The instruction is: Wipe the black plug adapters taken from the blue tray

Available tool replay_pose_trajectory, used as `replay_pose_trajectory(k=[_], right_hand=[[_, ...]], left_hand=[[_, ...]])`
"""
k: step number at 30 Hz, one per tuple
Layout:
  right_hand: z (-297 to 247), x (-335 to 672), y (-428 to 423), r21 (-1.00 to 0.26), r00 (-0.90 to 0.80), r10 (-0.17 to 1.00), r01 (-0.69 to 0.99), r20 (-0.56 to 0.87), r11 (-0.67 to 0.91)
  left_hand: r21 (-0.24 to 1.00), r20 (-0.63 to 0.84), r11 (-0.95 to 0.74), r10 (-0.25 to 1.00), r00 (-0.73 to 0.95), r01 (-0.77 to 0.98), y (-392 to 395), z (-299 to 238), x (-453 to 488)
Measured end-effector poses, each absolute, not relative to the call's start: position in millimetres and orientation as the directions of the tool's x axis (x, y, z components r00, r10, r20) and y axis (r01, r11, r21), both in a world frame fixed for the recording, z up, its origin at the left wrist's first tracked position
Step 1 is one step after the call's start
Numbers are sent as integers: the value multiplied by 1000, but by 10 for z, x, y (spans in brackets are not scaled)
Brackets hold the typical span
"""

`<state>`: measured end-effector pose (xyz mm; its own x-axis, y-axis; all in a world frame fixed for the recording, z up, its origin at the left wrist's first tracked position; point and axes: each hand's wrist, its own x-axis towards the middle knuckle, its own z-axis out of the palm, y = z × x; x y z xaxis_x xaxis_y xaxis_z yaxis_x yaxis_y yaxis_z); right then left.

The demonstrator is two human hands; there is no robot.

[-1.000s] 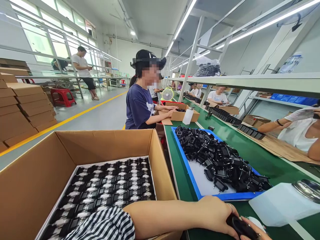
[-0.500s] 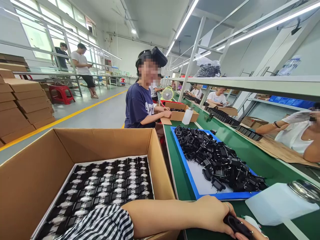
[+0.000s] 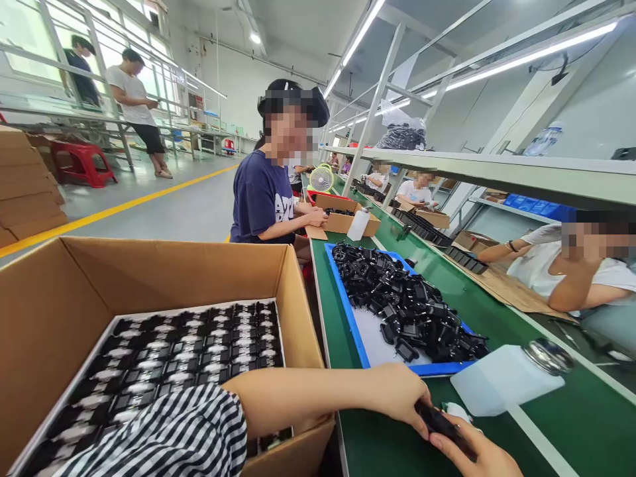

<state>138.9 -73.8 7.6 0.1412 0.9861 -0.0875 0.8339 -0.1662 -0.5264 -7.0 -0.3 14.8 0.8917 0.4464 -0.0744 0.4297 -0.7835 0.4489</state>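
Over the green bench, my left hand stretches across from the striped sleeve and pinches one end of a black power adapter. At its other end, my right hand grips the same adapter with thumb and fingers, partly cut off by the bottom edge. Just beyond the hands lies a blue-rimmed tray heaped with black plug adapters. To the left, under my forearm, stands an open cardboard box with rows of black adapters in a white divider.
A white bottle with a metal cap stands right of the tray, near my hands. A small white and green item lies behind the adapter. Co-workers sit along the bench, one beyond the box in a navy shirt. A shelf runs above.
The view has shifted, so the box, tray and bottle sit further left. More of my right hand shows. Both hands still hold the adapter. A co-worker on the right has raised a hand toward the face.
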Motion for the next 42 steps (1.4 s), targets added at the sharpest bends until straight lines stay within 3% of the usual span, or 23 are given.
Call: replay_pose_trajectory(k=[4, 8, 11, 15, 19, 26, 32, 42], right_hand=[[99, 1352, -730, -500, 119, 988, 852, -98, -152], [77, 1353, -737, -521, 103, 987, 840, -124, -153], [56, 1345, -748, -511, 112, 990, 848, -88, -141], [51, 1306, -773, -503, 81, 997, 861, -17, -78], [47, 1290, -793, -554, 91, 996, 830, 21, -64], [105, 1369, -810, -681, 303, 953, 702, 19, -210], [94, 1251, -860, -509, 167, 983, 854, 71, -108], [83, 1264, -853, -571, 132, 990, 810, -49, -136]], left_hand=[[286, -225, -832, 424, 877, 475, 16, 426, 33], [240, -307, -851, 390, 868, 467, 82, 527, 122], [308, -247, -843, 378, 892, 442, 159, 407, 104], [564, -33, -746, 409, 912, 355, 172, 127, -21], [708, 25, -632, 467, 884, 314, 101, -23, -91], [780, -49, -504, 542, 839, 371, 85, -18, -29], [788, -28, -507, 538, 843, 349, 69, -28, -58], [754, 11, -551, 554, 833, 357, 48, 12, -78]])
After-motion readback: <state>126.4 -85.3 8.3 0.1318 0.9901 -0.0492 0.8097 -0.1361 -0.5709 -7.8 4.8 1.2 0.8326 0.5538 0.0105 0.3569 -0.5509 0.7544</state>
